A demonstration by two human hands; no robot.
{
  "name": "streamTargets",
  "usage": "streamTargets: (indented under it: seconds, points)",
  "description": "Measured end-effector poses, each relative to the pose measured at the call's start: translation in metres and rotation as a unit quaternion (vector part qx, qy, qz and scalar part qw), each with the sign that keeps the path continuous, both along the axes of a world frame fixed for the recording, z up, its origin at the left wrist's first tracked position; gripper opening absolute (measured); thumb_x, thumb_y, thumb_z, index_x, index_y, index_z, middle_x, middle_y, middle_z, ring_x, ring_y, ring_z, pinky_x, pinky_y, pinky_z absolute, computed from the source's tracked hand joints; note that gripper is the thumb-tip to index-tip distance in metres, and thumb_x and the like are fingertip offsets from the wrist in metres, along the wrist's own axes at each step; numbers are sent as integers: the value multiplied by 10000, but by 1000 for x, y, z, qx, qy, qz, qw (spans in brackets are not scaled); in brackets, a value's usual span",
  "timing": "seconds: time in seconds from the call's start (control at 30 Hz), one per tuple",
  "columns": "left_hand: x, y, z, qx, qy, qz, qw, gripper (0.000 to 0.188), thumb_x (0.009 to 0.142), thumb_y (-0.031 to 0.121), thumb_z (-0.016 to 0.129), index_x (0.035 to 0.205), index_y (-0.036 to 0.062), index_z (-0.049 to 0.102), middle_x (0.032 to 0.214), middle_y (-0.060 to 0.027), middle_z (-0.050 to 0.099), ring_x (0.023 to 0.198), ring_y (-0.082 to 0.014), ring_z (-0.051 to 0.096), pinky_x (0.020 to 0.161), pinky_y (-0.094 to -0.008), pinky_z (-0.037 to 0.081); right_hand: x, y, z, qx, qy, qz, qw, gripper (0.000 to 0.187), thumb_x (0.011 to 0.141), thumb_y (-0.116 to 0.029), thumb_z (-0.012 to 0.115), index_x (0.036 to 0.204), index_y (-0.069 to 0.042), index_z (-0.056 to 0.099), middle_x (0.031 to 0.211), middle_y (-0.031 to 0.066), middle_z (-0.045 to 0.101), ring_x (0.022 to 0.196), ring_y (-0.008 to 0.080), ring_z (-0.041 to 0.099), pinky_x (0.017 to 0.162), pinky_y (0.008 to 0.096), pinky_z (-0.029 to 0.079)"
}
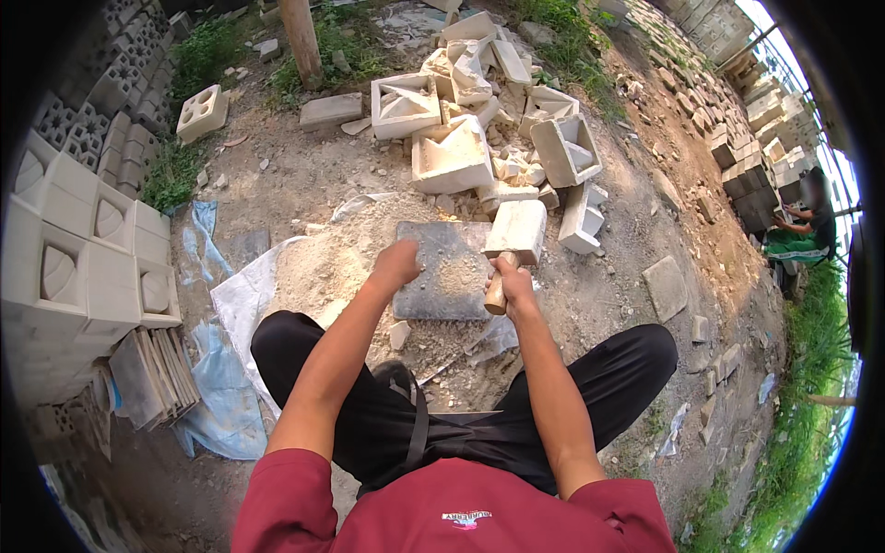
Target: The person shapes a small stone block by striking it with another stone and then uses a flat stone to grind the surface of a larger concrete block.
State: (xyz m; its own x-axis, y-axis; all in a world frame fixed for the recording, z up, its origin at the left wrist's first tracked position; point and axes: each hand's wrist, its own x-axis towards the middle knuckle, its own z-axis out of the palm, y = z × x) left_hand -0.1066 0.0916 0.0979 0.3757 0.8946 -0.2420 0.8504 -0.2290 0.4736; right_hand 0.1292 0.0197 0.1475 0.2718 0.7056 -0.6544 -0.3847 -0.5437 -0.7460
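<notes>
My right hand [513, 284] is wrapped round the wooden handle of a mallet [516, 229]. The mallet's pale, blocky head points away from me, over the right edge of a dark square slab [442, 309]. My left hand [397, 264] is closed above the slab's left part; what its fingers hold, if anything, is hidden. Sandy powder [461, 275] lies in a patch on the slab. To the left, a heap of pale powder [318, 272] rests on a white plastic sheet [241, 300].
Broken, hollow pale blocks [452, 158] are piled beyond the slab. Stacked moulded blocks [69, 226] stand at left, with thin boards [152, 378] and blue plastic [221, 405] nearby. A wooden post [301, 41] rises at the back. Another person [807, 226] sits far right near stacked blocks.
</notes>
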Motion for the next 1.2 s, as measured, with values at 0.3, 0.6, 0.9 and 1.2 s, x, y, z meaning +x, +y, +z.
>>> streamTargets:
  seconds: [0.3, 0.6, 0.9, 1.2]
  points:
    - [41, -47, -60, 110, -21, 150, 982, 365, 794, 217, 679, 1094, 31, 586, 1051, -191, 583, 993, -388, 576, 839, -456, 482, 24, -34, -82, -12, -241, 34, 970, 392, 713, -291, 682, 775, 94, 634, 679, 176, 662, 572, 241, 674, 570, 353, 535]
    - [29, -67, -90, 129, -50, 181, 974, 227, 772, 176, 672, 937, 21, 654, 945, -177, 596, 925, -373, 582, 823, -439, 474, 28, -69, -91, -20, -312, 131, 941, 547, 659, -382, 670, 829, 137, 640, 811, 301, 661, 822, 406, 670, 756, 430, 526]
    - [53, -50, -79, 100, -1, 126, 987, 215, 793, 220, 675, 963, 89, 673, 988, -134, 635, 961, -336, 596, 827, -433, 477, 47, -91, -55, 3, -365, 143, 920, 562, 660, -386, 676, 886, 128, 647, 928, 328, 647, 936, 424, 643, 822, 444, 508]
    - [77, -49, -64, 51, -45, 86, 994, 321, 785, 175, 632, 1104, 132, 632, 1063, -104, 641, 1034, -317, 596, 891, -472, 444, 37, -107, -58, 27, -380, 201, 902, 551, 674, -376, 676, 948, 102, 646, 924, 314, 650, 929, 426, 640, 811, 443, 514]
